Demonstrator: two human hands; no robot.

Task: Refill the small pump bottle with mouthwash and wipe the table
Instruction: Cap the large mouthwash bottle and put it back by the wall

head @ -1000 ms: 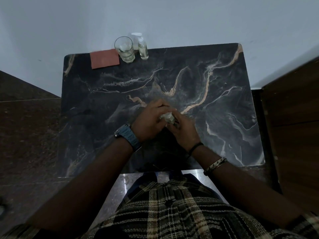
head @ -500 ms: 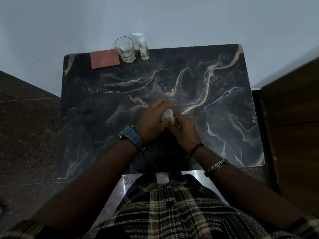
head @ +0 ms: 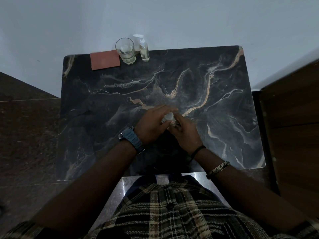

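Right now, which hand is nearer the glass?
Left. The left hand sits closer to the glass at the table's far edge; the right hand lies further right, both around a small bottle.

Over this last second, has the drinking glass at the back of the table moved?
No. The glass stands between the red cloth and the pump bottle, as before.
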